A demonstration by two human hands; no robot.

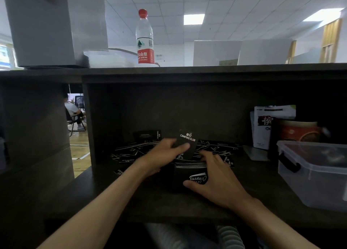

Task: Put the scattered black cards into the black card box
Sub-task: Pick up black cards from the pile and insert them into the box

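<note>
My left hand [165, 153] holds a black card [187, 141] with white "CAMPING CLUB" print upright, thumb across its lower edge, just above the black card box [189, 179]. That box stands on the dark desk, with a stack of cards showing at its open top. My right hand [216, 177] grips the box from the right side, thumb on its front face. Many loose black cards [131, 152] lie scattered behind and to both sides of my hands. A second black box part [147, 135] stands at the back of the pile.
A clear lidded plastic container [315, 173] sits at the right. Behind it are a white pouch [266, 124] and a red tub [298, 130]. A water bottle [145, 38] stands on the shelf above. The desk's left wall [90, 124] bounds the nook.
</note>
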